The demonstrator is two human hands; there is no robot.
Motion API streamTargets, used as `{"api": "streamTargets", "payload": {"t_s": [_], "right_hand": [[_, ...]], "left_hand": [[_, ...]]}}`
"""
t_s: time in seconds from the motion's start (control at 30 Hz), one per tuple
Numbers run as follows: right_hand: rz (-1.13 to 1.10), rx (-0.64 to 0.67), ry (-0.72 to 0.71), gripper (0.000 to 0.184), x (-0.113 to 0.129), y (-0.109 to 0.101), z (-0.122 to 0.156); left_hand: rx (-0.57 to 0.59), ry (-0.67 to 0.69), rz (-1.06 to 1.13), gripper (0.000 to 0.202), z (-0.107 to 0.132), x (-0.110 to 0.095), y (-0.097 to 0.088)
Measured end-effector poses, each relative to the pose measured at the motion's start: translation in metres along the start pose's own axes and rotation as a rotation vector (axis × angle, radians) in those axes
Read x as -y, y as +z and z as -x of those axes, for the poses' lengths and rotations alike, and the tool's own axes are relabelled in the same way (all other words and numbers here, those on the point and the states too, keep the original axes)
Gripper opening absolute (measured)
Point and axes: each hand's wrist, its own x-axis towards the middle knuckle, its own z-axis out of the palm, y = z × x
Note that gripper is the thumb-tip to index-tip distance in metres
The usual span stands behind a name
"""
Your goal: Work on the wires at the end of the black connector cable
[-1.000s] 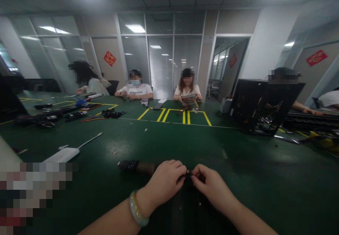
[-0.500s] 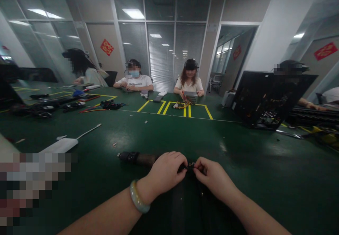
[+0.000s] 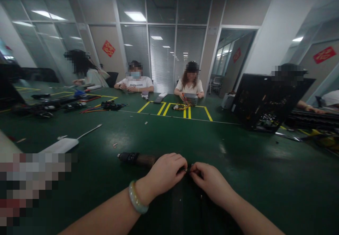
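Observation:
Both hands meet close together above the green table [image 3: 159, 136]. My left hand [image 3: 168, 171], a pale bangle on its wrist, is closed, thumb and fingers pinching a small dark piece with a shiny bit at the fingertips. My right hand [image 3: 205, 175] is pinched closed just beside it, at the other side of the dark piece. The fingers hide most of it, so its kind cannot be made out. A dark, cylindrical tool [image 3: 137, 159] with a silver tip, like an electric screwdriver, lies behind my left hand, its right end hidden.
A white adapter-like block [image 3: 62, 145] with a short cable lies at left. Bundled cables [image 3: 108, 105] are farther left. A black computer case [image 3: 270, 100] stands at right. Co-workers sit across the table, one [image 3: 189, 83] holding a metal box with coloured wires.
My right hand has shifted slightly left, closer to my left fingertips. The left hand stays nearly in place, and a shiny bit now shows at its fingertips.

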Motion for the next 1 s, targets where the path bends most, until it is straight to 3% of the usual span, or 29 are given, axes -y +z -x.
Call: {"api": "streamTargets", "payload": {"t_s": [0.33,0.67,1.0], "right_hand": [[-0.053,-0.045,0.094,0.015,0.0002,0.0074,0.0003],[-0.024,-0.043,0.081,0.016,0.0007,0.0079,0.0004],[-0.087,0.015,0.144,0.016,0.0027,0.0017,0.0035]], "left_hand": [[0.021,-0.017,0.001,0.005,-0.0020,-0.0010,0.0002],[-0.002,0.034,-0.011,0.005,-0.0021,0.0037,0.0055],[-0.016,0.066,0.021,0.007,-0.0015,0.0064,0.0050]]}}
